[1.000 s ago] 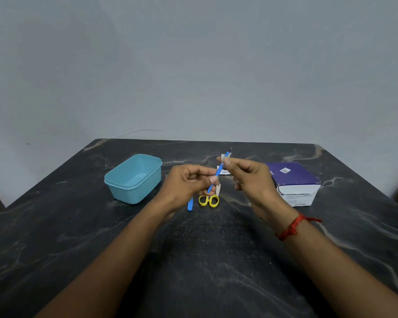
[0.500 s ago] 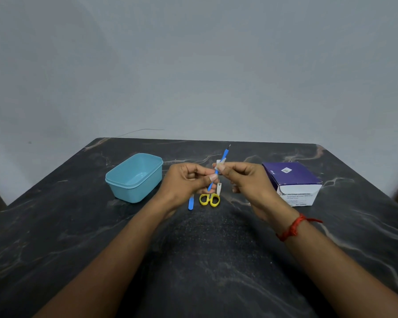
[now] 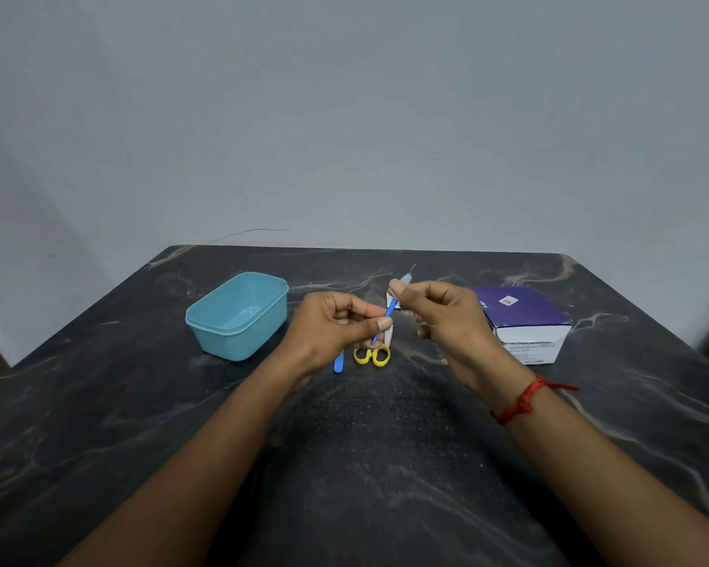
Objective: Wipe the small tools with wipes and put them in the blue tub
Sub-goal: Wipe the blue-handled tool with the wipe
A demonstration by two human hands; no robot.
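Observation:
My left hand [image 3: 336, 325] pinches the lower end of a thin blue-handled tool [image 3: 390, 311] held tilted above the table. My right hand [image 3: 439, 317] pinches a small white wipe [image 3: 404, 279] around the tool's upper part, near its fine metal tip. On the table below lie small yellow-handled scissors [image 3: 372, 355] and a second blue tool [image 3: 338, 363], partly hidden by my left hand. The blue tub [image 3: 238, 315] stands open to the left of my hands and looks empty.
A purple and white box of wipes [image 3: 522, 323] sits right of my hands. A small white packet [image 3: 391, 300] lies behind the tool. The dark marble table [image 3: 365, 464] ends at a grey wall behind. A red thread circles my right wrist [image 3: 522, 399].
My right hand has slid the wipe up the tool toward its tip, after sitting lower on the shaft half a second ago. My left hand keeps its hold.

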